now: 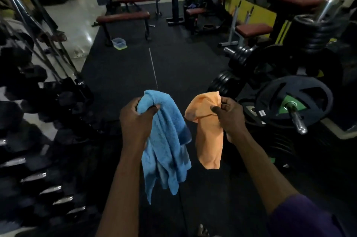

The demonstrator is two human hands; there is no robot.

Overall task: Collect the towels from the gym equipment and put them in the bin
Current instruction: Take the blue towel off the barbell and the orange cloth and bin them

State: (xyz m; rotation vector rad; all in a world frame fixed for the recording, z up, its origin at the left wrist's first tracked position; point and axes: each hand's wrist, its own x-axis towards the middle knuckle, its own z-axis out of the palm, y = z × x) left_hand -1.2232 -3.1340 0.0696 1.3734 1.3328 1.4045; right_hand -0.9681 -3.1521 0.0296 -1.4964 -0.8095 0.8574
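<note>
Two towels up in front of the body, one per hand, both hanging clear of the black rubber floor [173, 63]. Grips the blue towel [166, 140] in the left hand [135, 119]: fingers and thumb curled tight round a bunched top edge, the rest draping down past the wrist in long folds. Pinches the orange towel [208, 136] in the right hand [229, 115], thumb against curled fingers at an upper corner, cloth dangling in a shorter, narrower fold. Holds the two towels near each other but apart, with a strip of floor between. Wears a purple sleeve [301, 217] on the right arm, low in the corner of the view. Faces down a dim aisle, with racked dumbbells [38, 176] along the left and a black weight plate [316, 94] on a chrome bar [297, 121] close on the right, just beyond the right hand. Farther ahead, a maroon padded bench [123, 17], and by its near foot a small pale blue container [119, 43] on the floor, well apart from both towels. Thin pale seam [153, 67] along the floor, from above the blue towel toward the bench.
</note>
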